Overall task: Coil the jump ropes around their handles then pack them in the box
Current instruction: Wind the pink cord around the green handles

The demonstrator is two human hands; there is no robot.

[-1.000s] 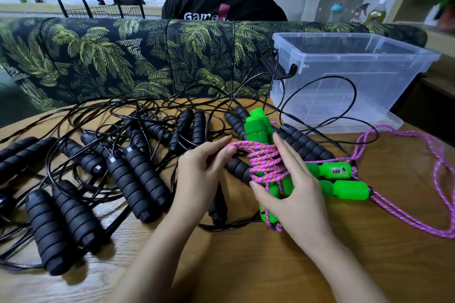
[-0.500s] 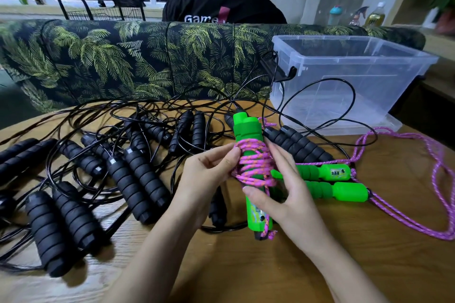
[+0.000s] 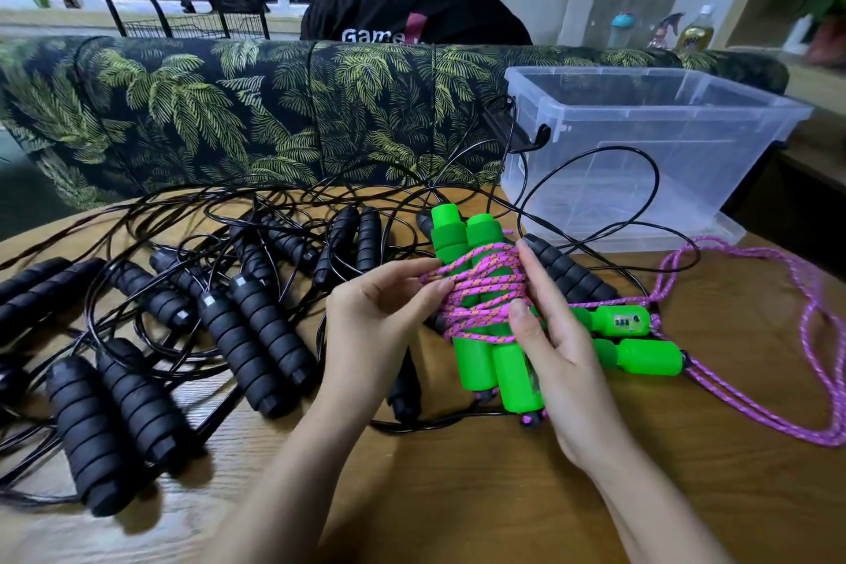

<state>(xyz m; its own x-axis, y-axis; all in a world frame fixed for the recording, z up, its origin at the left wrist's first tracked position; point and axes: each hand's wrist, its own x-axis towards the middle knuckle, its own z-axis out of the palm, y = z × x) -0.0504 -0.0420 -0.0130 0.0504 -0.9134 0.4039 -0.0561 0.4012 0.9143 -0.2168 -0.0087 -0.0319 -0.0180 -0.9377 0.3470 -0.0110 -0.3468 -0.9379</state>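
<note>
The 2 green handles (image 3: 476,362) stand side by side, lifted a little above the table (image 3: 458,495), with the pink rope (image 3: 480,284) crossed many times around their middle. The left hand (image 3: 375,321) pinches the turns on the left edge of the coil between thumb and curled fingertips. The right hand (image 3: 563,362) holds the bundle from the other side, thumb pressed on the front of the coil and long fingers laid along its right side.

The winding looks almost complete, so I judge that the step now is to secure the end. To do it well, the right thumb should pin the turns while the left hand pulls the last piece tight and tucks it under a crossing, so that nothing springs loose.

Just beside the right hand lies a second green pair (image 3: 645,355), its loose pink rope (image 3: 714,380) trailing to the right. The clear box (image 3: 664,160) waits behind it with nothing inside. To the left, many black jump ropes (image 3: 270,334) lie tangled together; their cords pass near the bundle and could catch on it.
</note>
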